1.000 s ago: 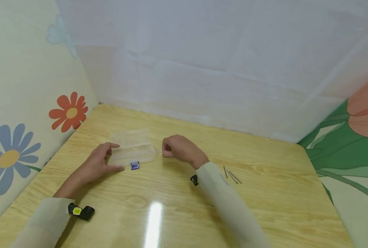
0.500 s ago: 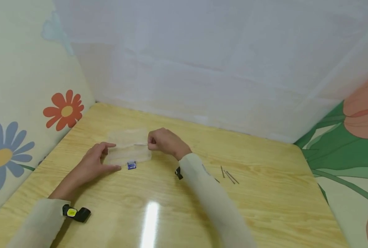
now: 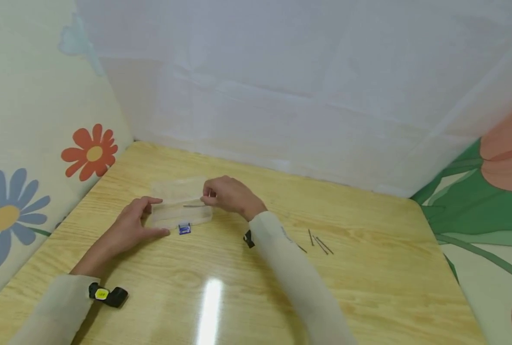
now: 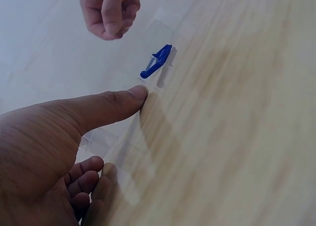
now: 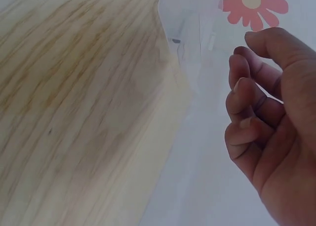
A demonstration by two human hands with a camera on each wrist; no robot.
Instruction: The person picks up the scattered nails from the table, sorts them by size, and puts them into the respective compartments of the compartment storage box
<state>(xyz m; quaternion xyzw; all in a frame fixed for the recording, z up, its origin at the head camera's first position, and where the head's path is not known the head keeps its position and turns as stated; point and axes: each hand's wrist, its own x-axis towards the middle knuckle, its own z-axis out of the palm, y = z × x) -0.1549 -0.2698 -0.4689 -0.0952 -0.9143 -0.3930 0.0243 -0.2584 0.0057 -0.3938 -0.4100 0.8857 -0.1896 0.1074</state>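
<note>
My left hand [image 3: 131, 225] holds the left end of a clear plastic box [image 3: 204, 218], thumb at its front edge and index finger at the back. In the left wrist view, the thumb of that hand [image 4: 44, 142] lies beside a blue latch [image 4: 157, 62]. A thin grey nail [image 3: 192, 206] lies in the front part of the box. Over the box's right end is my right hand [image 3: 232, 195], its fingertips just by the nail's right end. The right wrist view shows the right hand [image 5: 276, 102] with thumb and index finger slightly apart, other fingers loosely bent, and nothing visible between them.
Several nails [image 3: 320, 244] lie on the wooden table [image 3: 381, 268] right of the right forearm, one partly hidden by the sleeve. A white sheet [image 3: 282, 96] hangs behind the table, and flower-patterned cloth [image 3: 10, 120] stands at the left side.
My right hand has moved left over the box with the nail, and the nail has come down into the front part. The right fingertips have parted from it. The left hand keeps its hold.
</note>
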